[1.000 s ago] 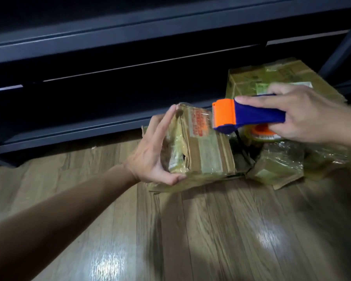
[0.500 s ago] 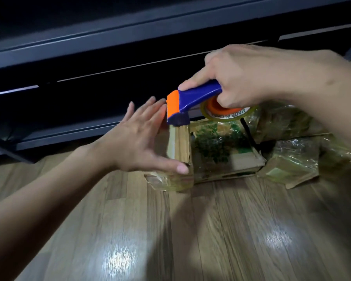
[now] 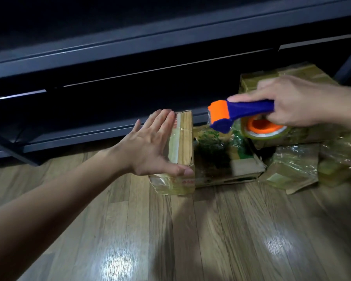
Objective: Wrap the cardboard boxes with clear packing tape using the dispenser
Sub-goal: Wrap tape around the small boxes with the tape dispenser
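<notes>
Our left hand, grip spread flat against the end of a taped cardboard box standing on the wood floor, a printed box just beside it, our right hand higher up, grip curled round the tape dispenser, blurred

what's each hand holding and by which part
The right hand grips the tape dispenser by its blue handle. The left hand holds nothing; its straight fingers lie flat against the cardboard box.
</notes>
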A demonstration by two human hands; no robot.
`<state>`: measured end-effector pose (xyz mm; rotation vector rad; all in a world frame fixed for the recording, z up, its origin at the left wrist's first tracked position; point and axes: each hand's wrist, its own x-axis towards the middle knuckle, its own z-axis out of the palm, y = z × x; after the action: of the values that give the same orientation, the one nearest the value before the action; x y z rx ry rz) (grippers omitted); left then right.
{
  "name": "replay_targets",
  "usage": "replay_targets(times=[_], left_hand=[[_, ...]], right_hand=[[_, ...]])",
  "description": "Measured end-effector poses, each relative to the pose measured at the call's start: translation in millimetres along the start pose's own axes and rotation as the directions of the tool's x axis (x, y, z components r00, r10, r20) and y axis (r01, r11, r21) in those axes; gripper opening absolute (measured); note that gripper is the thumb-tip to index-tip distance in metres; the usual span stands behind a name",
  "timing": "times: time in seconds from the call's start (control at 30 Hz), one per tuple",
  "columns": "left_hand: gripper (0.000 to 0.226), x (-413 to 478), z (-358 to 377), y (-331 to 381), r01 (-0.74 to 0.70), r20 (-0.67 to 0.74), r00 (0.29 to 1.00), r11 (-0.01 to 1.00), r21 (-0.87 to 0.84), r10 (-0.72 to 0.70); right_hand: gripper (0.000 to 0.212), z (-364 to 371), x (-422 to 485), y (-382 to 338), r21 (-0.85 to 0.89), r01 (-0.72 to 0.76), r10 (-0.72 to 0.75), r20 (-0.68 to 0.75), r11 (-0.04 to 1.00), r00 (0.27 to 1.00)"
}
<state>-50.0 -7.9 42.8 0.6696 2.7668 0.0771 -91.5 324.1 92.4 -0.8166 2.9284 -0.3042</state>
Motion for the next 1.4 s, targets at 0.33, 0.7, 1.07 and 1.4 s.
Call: replay_targets(times=[0.33,0.7,1.07,1.4], left_hand=[[0.126,6.6,-6.9,1.4,0.178,-0.203,0.929,0.855,-0.488,-0.309],[0.073,14.1,1.4,-9.6,-0.223,-0.277,0.885,0.183,-0.958,-0.375],[0.087,39.2,76.1,-36.7,0.141,0.136,0.913,-0.013,-0.99,-0.385],[0.155,23.7,80.3,-26.6,0.119,-0.058,0.99,0.977,-0.176,-0.131]], right_hand=[[0.08,93.3,1.1,-50.9,0.172,-0.013,0.035,-0.126,0.985,0.991],[0.078,14.2,6.7,-62.1,0.082,0.005,0.009,-0.175,0.997,0.984],[0.058,61.0,77.5,-105.4,-0.195,0.016,-0.012,0.017,0.981,1.0],[0.057,56.3,99.1,-107.5,-0.309,0.086,-0.061,0.089,0.947,0.994]])
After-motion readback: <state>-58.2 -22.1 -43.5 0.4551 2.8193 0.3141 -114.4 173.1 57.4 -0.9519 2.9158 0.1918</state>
